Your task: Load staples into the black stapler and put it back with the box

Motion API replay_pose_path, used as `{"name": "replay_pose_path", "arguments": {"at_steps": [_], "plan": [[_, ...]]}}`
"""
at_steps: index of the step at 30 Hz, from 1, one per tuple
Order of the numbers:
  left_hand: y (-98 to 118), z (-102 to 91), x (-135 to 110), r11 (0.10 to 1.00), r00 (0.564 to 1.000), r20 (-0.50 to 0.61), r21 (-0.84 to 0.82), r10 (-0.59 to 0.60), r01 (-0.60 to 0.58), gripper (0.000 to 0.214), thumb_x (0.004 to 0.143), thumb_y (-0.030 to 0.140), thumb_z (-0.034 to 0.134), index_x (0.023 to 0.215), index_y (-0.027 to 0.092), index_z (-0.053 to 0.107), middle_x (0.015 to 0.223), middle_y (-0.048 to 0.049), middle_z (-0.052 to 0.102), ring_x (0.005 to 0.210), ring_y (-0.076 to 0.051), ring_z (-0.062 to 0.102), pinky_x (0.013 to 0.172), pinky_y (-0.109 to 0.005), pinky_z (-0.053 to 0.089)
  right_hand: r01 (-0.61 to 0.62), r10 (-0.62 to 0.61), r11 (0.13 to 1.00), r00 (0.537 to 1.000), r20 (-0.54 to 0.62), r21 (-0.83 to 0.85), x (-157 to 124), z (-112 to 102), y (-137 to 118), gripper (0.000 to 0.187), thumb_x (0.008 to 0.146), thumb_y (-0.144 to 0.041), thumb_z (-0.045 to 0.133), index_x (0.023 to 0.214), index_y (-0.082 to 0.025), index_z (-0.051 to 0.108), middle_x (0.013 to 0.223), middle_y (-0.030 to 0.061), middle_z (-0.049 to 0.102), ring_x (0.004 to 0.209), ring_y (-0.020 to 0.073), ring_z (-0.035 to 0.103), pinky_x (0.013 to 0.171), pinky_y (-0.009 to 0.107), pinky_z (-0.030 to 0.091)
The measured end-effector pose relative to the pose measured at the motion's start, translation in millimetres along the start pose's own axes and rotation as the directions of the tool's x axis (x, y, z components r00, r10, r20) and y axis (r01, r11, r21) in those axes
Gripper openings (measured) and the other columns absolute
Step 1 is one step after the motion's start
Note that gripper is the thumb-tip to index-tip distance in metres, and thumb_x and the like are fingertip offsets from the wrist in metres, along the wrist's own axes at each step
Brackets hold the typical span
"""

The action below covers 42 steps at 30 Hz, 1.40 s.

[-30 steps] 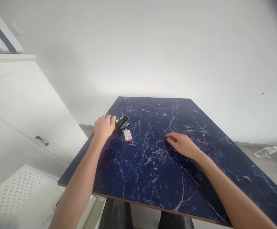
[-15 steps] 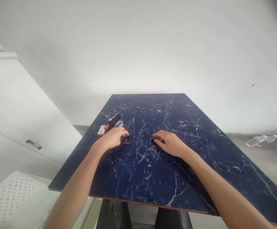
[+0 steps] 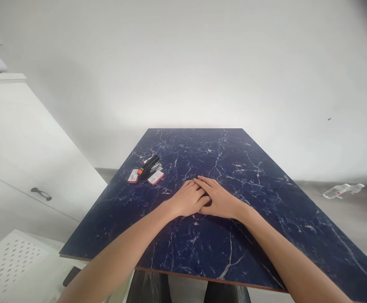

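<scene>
"Resting where, the hands?"
"Head view: left hand (image 3: 188, 201) and right hand (image 3: 221, 203) touch, flat on the surface (image 3: 265, 202), each grip slack and empty. Stapler (image 3: 150, 163) sits well apart, far-left, small boxes (image 3: 156, 177) beside it."

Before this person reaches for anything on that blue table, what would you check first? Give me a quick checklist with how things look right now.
1. Hands free: ok. The left hand and right hand rest together on the dark blue marble-patterned table, holding nothing.
2. Black stapler with orange tip uncovered: ok. It lies apart from the hands, near the table's left edge.
3. Small cardboard boxes lying flat: ok. The left red-and-white box and the right red-and-white box sit beside the stapler.
4. Boxes open or closed: cannot tell.
5. Way between hands and stapler: ok, only bare tabletop.
</scene>
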<state>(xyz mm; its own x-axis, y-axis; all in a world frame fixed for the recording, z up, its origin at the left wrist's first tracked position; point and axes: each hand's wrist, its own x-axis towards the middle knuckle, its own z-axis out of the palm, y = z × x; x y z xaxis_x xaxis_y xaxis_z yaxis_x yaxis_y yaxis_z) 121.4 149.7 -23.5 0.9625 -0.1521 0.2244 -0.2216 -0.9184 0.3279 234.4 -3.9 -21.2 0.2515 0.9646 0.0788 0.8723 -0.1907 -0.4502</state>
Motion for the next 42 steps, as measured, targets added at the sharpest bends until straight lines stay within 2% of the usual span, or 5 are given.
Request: {"name": "replay_pose_path", "arguments": {"at_steps": [8,32,36,39,42], "plan": [[-7.2,5.3,-8.3,0.997,0.998,0.038,0.049,0.053,-0.055,0.04,0.103,0.038,0.041,0.135,0.022,0.059,0.146,-0.0082,0.054,0.141,-0.027,0.04,0.12,-0.048,0.027,-0.026,0.023,0.999,0.994,0.11,0.022,-0.8,4.3,3.1,0.11,0.074,-0.068,0.067,0.162,-0.032,0.009,0.167,0.0039,0.011,0.153,0.0353,0.006,0.122,0.054,0.019],[-7.3,5.0,-10.1,0.999,0.997,0.066,0.039,0.034,-0.037,0.04,0.105,0.038,0.035,0.133,0.022,0.059,0.147,-0.0069,0.052,0.141,-0.028,0.039,0.119,-0.05,0.028,0.0,0.0,1.0,0.997,0.081,0.0,0.4,2.3,4.7,0.105,0.076,-0.072,0.065,0.161,-0.033,0.017,0.166,0.0042,0.015,0.151,0.0362,0.015,0.121,0.054,0.023],[-5.8,4.4,-7.4,0.998,0.999,0.021,0.048,0.05,-0.051,0.036,0.104,0.036,0.04,0.128,0.022,0.064,0.137,-0.0068,0.061,0.133,-0.026,0.049,0.114,-0.047,0.034,-0.01,0.009,1.0,0.998,0.067,0.01,0.4,1.9,5.4,0.101,0.077,-0.071,0.065,0.16,-0.035,0.019,0.166,0.0047,0.017,0.15,0.0374,0.019,0.119,0.055,0.026],[-17.4,-14.2,-8.0,0.997,0.995,-0.089,0.062,0.041,-0.036,0.032,0.103,0.034,0.043,0.119,0.026,0.069,0.123,-0.0026,0.07,0.12,-0.023,0.058,0.11,-0.047,0.037,-0.033,0.033,0.999,0.999,0.031,0.011,0.2,-1.2,7.5,0.098,0.081,-0.071,0.062,0.16,-0.036,0.017,0.166,0.0053,0.018,0.149,0.0375,0.023,0.117,0.055,0.031],[-52.7,-50.8,-22.6,0.976,0.936,-0.327,0.126,-0.128,0.177,0.035,0.102,0.04,0.044,0.125,0.025,0.066,0.128,-0.0041,0.067,0.123,-0.026,0.056,0.111,-0.053,0.034,-0.046,0.046,0.999,0.999,-0.002,-0.003,0.7,-4.3,10.2,0.091,0.085,-0.071,0.056,0.16,-0.036,0.017,0.166,0.0046,0.017,0.148,0.0357,0.027,0.116,0.055,0.033]]}}
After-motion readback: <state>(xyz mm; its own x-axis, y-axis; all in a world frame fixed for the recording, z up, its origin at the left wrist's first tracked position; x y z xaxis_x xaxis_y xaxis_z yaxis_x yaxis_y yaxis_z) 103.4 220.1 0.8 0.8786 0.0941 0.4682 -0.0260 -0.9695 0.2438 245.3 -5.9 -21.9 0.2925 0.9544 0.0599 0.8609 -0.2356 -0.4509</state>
